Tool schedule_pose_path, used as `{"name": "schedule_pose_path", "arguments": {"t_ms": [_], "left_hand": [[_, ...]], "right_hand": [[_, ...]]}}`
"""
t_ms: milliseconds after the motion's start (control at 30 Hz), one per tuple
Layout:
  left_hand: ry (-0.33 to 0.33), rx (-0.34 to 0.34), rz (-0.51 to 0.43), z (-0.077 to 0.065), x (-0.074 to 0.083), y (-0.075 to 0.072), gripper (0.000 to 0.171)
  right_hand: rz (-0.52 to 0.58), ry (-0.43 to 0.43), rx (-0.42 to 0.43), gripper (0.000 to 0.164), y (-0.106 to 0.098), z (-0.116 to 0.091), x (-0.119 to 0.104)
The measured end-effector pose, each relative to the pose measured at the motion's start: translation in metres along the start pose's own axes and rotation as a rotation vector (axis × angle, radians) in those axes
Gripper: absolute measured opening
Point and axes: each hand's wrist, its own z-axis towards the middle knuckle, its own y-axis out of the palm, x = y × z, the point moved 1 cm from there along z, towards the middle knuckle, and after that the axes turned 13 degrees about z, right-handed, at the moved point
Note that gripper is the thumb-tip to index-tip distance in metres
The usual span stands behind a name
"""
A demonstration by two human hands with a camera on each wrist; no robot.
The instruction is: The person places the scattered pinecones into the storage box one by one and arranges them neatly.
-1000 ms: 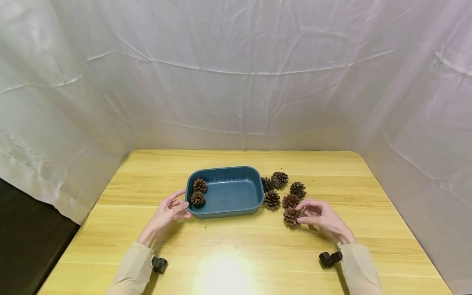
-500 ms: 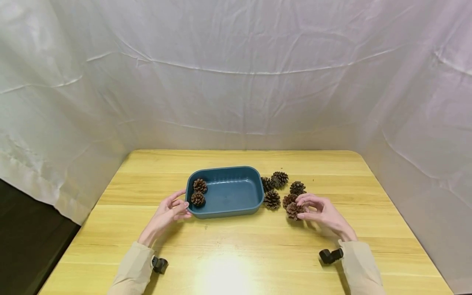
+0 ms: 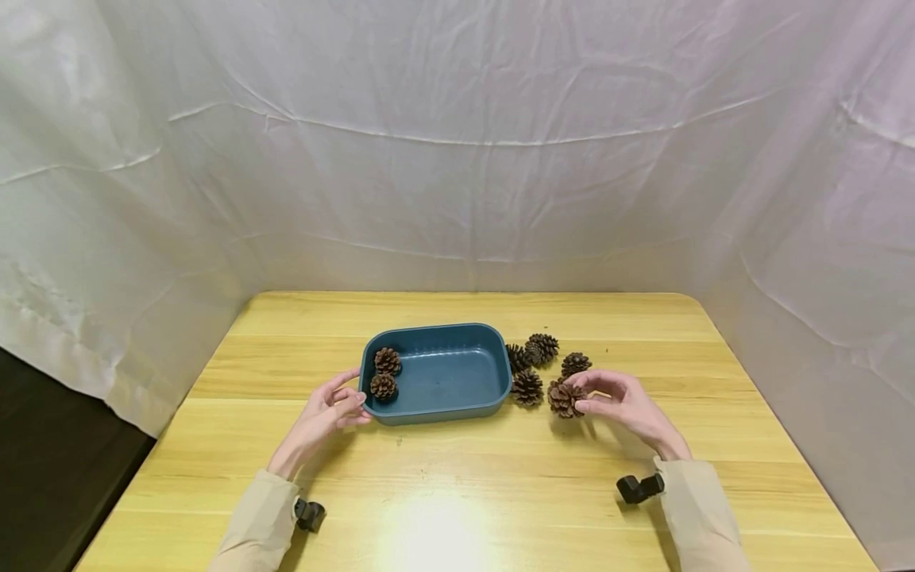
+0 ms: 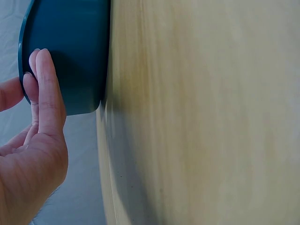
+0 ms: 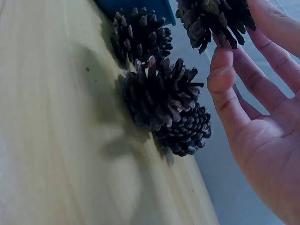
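Note:
My left hand [image 3: 325, 415] pinches the left end of a dark blue plastic bin [image 3: 436, 415]. In the left wrist view its thumb is at the rim, while straight fingers [image 4: 48, 93] lie along the outer wall. Two brown pine cones [image 3: 384, 387] sit inside the bin, at the left end. My right hand [image 3: 632, 409] holds another pine cone [image 3: 563, 400] between thumb and fingertips, raised over the table. The right wrist view has this pine cone [image 5: 211, 16] at the top, with loose pine cones [image 5: 161, 93] below it.
Several pine cones [image 3: 527, 388] lie on the wooden table [image 3: 500, 485] by the bin's right end, and one [image 3: 575, 364] lies behind my right hand. Pale curtains [image 3: 457, 199] hang behind the table and at both sides.
My right hand has lifted the front pine cone off the table and moved it a little away from me. The left hand and the bin stay in place.

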Motion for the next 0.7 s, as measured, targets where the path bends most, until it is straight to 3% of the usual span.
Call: {"name": "schedule_pose_path", "arguments": {"t_ms": [267,700], "left_hand": [[-0.003,0.003,-0.010,0.000,0.001,0.001,0.067],[0.015,0.002,-0.005,-0.002,0.001,0.000,0.068]], "right_hand": [[0.008,0.039,0.037,0.033,0.001,0.011,-0.008],[-0.041,0.085,0.110,0.035,0.005,0.028,-0.019]]}}
